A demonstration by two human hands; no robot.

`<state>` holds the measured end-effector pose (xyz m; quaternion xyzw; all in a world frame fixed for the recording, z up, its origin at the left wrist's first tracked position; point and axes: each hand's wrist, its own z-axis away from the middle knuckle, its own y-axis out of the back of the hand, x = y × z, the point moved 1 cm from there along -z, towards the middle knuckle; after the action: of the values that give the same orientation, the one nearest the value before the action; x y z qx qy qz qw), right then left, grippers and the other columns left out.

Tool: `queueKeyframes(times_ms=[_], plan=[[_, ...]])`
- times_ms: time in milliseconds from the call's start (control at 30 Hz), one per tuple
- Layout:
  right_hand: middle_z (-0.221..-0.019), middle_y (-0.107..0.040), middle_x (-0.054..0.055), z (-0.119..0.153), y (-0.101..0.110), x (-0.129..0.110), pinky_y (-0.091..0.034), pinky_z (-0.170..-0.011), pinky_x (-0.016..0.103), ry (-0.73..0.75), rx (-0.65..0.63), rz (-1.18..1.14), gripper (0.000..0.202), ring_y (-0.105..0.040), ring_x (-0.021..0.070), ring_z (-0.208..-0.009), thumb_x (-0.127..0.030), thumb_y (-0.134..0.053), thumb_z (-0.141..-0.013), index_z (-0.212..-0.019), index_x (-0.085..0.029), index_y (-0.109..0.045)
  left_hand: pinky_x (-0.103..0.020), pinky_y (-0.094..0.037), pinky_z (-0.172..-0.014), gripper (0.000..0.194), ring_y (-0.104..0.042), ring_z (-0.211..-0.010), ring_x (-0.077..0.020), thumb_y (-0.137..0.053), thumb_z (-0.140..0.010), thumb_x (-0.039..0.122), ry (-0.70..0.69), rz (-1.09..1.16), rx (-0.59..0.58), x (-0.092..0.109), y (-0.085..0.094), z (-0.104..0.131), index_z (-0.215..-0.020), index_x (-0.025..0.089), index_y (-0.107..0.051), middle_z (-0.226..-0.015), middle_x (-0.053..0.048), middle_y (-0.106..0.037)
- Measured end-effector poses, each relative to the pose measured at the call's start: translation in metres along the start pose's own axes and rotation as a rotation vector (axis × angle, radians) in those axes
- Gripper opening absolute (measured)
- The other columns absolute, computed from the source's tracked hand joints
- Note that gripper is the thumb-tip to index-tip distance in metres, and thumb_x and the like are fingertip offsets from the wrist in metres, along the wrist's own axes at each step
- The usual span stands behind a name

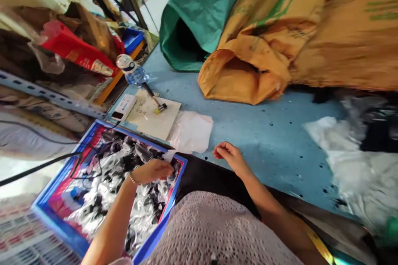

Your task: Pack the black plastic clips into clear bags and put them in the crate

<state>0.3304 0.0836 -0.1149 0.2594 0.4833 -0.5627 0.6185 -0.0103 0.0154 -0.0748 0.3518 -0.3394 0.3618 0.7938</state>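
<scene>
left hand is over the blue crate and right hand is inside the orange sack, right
Not quite: the head view shows the right hand outside the orange sack, near the front edge of the blue table. The left hand is over the blue crate.

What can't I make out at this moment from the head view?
Head view:
Green sack: deep inside hidden by shadow.
Bagged pieces: individual shapes lost to glare and crowding.
Board: markings too small to read.
Left grip: fingers blurred, so whether it holds anything is unclear.
Brown sack: cut off by the right edge.
</scene>
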Motion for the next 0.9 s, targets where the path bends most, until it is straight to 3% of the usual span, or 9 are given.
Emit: queueKeyframes(times_ms=[67, 133, 300, 433, 533, 600, 667, 767, 900], plan=[[-0.085, -0.076, 0.004, -0.004, 0.006, -0.001, -0.059, -0.077, 0.036, 0.017, 0.017, -0.023, 0.042, -0.071, 0.0187, -0.076, -0.06, -0.08, -0.075, -0.086, -0.022, -0.069, -0.026, -0.056, -0.063, 0.034, -0.071, -0.073, -0.0179, -0.064, -0.091, 0.045, -0.13, -0.047, -0.249, 0.048, -0.006, -0.024, -0.115, 0.024, -0.076, -0.093, -0.007, -0.079], [-0.086, -0.076, 0.004, -0.011, 0.016, -0.004, -0.058, -0.077, 0.036, 0.032, 0.035, -0.038, 0.041, -0.071, 0.0188, -0.077, -0.059, -0.079, -0.076, -0.088, -0.022, -0.068, -0.029, -0.06, -0.08, 0.042, -0.073, -0.09, -0.0185, -0.059, -0.095, 0.043, -0.29, -0.15, -0.256, 0.093, -0.01, -0.061, -0.131, 0.022, -0.068, -0.117, -0.011, -0.076], [-0.09, -0.075, 0.004, -0.041, 0.056, -0.038, -0.056, -0.081, 0.037, 0.126, 0.171, -0.032, 0.036, -0.071, 0.0201, -0.083, -0.053, -0.079, -0.074, -0.089, -0.023, -0.067, -0.041, -0.053, -0.108, 0.052, -0.067, -0.121, -0.0254, -0.056, -0.095, 0.034, -0.585, -0.489, 0.066, 0.176, -0.016, -0.208, -0.143, 0.016, -0.055, -0.137, -0.015, -0.067], [-0.093, -0.074, 0.004, -0.065, 0.088, -0.079, -0.055, -0.081, 0.037, 0.222, 0.253, -0.011, 0.031, -0.069, 0.0191, -0.084, -0.049, -0.076, -0.077, -0.091, -0.023, -0.067, -0.053, -0.033, -0.124, 0.069, -0.032, -0.154, -0.0371, -0.063, -0.084, 0.017, -0.566, -0.759, 0.437, 0.228, -0.004, -0.323, -0.15, 0.007, -0.045, -0.162, -0.025, -0.037], [-0.093, -0.073, 0.004, -0.074, 0.101, -0.094, -0.054, -0.08, 0.036, 0.25, 0.249, 0.016, 0.03, -0.068, 0.0184, -0.082, -0.048, -0.073, -0.079, -0.091, -0.022, -0.066, -0.063, -0.017, -0.126, 0.084, -0.005, -0.159, -0.043, -0.065, -0.082, 0.013, -0.535, -0.891, 0.702, 0.266, 0.016, -0.381, -0.159, 0.006, -0.031, -0.17, -0.027, -0.01], [-0.094, -0.073, 0.004, -0.078, 0.109, -0.096, -0.054, -0.08, 0.036, 0.242, 0.227, 0.036, 0.03, -0.068, 0.0179, -0.081, -0.049, -0.072, -0.08, -0.092, -0.021, -0.066, -0.068, -0.016, -0.123, 0.082, -0.007, -0.159, -0.0437, -0.059, -0.085, 0.011, -0.538, -0.897, 0.771, 0.289, 0.031, -0.41, -0.161, 0.016, -0.028, -0.172, -0.023, -0.003], [-0.094, -0.073, 0.005, -0.083, 0.119, -0.097, -0.054, -0.079, 0.037, 0.232, 0.207, 0.046, 0.032, -0.068, 0.0178, -0.08, -0.05, -0.072, -0.081, -0.093, -0.021, -0.066, -0.07, -0.024, -0.118, 0.076, -0.025, -0.155, -0.0438, -0.052, -0.088, 0.009, -0.493, -0.808, 0.73, 0.309, 0.046, -0.435, -0.16, 0.023, -0.033, -0.172, -0.021, -0.009], [-0.093, -0.072, 0.005, -0.096, 0.142, -0.113, -0.054, -0.077, 0.037, 0.263, 0.216, 0.063, 0.035, -0.067, 0.0178, -0.078, -0.051, -0.074, -0.079, -0.094, -0.02, -0.065, -0.06, -0.044, -0.107, 0.067, -0.058, -0.13, -0.04, -0.052, -0.083, 0.007, -0.405, -0.646, 0.579, 0.334, 0.065, -0.464, -0.149, 0.018, -0.051, -0.153, -0.025, -0.05], [-0.094, -0.069, 0.004, -0.13, 0.185, -0.173, -0.054, -0.076, 0.036, 0.442, 0.312, 0.169, 0.031, -0.065, 0.0178, -0.077, -0.049, -0.069, -0.083, -0.098, -0.022, -0.064, -0.036, -0.055, -0.092, 0.05, -0.07, -0.107, -0.0279, -0.042, -0.082, 0.008, -0.453, -0.572, 0.489, 0.352, 0.08, -0.469, -0.125, 0.009, -0.067, -0.117, -0.016, -0.074]])
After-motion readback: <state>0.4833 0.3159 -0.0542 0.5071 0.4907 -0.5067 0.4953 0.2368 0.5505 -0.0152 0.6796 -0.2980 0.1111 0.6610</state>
